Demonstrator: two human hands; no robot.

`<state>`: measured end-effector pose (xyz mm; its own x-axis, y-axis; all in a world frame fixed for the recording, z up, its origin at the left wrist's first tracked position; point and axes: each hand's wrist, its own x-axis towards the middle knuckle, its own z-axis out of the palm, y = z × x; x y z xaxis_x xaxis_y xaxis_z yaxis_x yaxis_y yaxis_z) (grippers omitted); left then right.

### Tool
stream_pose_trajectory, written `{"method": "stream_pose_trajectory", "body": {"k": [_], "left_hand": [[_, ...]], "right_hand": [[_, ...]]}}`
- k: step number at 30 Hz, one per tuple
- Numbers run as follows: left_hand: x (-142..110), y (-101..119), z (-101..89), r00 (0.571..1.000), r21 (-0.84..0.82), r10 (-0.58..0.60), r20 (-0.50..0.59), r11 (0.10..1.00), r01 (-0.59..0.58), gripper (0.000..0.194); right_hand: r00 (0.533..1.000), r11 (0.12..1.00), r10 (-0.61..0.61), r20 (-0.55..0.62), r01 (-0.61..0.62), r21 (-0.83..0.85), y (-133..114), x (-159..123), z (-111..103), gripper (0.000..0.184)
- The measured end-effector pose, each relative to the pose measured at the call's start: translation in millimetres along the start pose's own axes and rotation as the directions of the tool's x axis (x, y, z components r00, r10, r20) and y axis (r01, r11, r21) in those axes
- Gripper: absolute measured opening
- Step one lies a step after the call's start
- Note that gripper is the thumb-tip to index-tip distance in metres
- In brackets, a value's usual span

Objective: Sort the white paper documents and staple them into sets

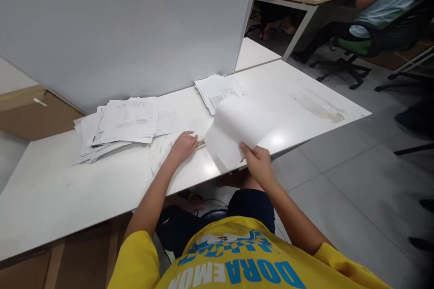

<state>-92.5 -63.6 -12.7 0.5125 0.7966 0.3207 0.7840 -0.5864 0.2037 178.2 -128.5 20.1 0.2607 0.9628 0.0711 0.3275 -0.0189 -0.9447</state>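
My right hand [258, 162] pinches the near edge of a white sheet of paper [233, 131], thumb on top. The sheet is curved and lifted over the table's front part. My left hand [185, 146] rests low on the table, its fingers closed round a small beige object [201, 143] with a metallic part; its kind is unclear and the hand covers most of it. Beyond the left hand lies a thick, uneven stack of printed papers [127, 122]. A smaller pile of papers [215, 88] sits behind the lifted sheet, which partly hides it.
The white table [288, 95] has a grey partition [129, 27] along its back and a brownish smear [322, 106] at the right. A cardboard box [37, 113] stands at the left. Another person [389, 0] sits on an office chair [359, 49] at a far desk.
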Motion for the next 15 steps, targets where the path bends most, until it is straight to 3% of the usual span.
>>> {"method": "stream_pose_trajectory", "body": {"k": [3, 5, 7, 9, 12, 15], "left_hand": [[-5, 2, 3.2, 0.996, -0.048, 0.008, -0.084, 0.999, -0.012, 0.028], [-8, 5, 8.5, 0.993, -0.085, 0.018, -0.114, 0.996, -0.028, 0.026], [-10, 6, 14.2, 0.994, -0.138, 0.003, -0.106, 0.99, -0.018, 0.024], [-10, 6, 18.8, 0.993, -0.18, -0.069, -0.098, 0.982, 0.051, 0.029], [-12, 3, 22.3, 0.99, -0.18, -0.132, -0.055, 0.976, 0.12, 0.033], [-14, 2, 24.5, 0.986, -0.147, -0.165, -0.016, 0.976, 0.161, 0.023]], "right_hand": [[0.98, 0.993, 0.006, -0.199, 0.017, 0.113, -18, 17, -6, 0.042], [0.984, 0.96, 0.033, -0.176, 0.018, 0.279, -29, 27, 6, 0.037], [0.998, 0.892, 0.059, -0.007, -0.049, 0.45, -41, 34, 32, 0.03], [0.975, 0.818, 0.065, 0.212, -0.173, 0.549, -54, 38, 68, 0.027], [0.876, 0.746, 0.026, 0.481, -0.337, 0.574, -78, 43, 132, 0.022], [0.8, 0.638, -0.003, 0.6, -0.46, 0.617, -106, 47, 201, 0.014]]}}
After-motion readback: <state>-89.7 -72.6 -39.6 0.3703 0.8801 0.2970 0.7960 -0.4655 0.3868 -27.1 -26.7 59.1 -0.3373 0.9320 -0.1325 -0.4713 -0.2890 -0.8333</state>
